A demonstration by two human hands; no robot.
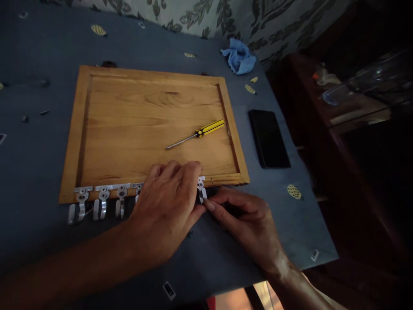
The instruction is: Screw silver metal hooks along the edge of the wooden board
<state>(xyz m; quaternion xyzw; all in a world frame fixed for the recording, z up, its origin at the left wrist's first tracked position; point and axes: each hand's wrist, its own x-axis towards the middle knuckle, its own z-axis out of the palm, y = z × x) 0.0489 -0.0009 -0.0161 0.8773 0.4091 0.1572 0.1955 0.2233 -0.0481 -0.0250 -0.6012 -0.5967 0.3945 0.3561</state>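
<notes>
A framed wooden panel (145,116) lies flat on the table, with a metal hook rail (112,187) along its near edge. Several silver hooks stick out from that edge toward me. My left hand (167,202) lies over the near edge with its fingers curled on the rail, hiding its middle part. At the rail's right end, my right hand (243,221) pinches the tip of the last hook (201,191) between thumb and fingers. A screwdriver (206,130) with a yellow and black handle rests on the panel, above my hands.
A black phone (269,138) lies right of the panel. A crumpled blue cloth (239,57) sits at the back right of the patterned blue-grey tablecloth (35,150). Small dark bits (25,119) lie at the left. A dark red piece of furniture (325,125) stands beyond the right edge.
</notes>
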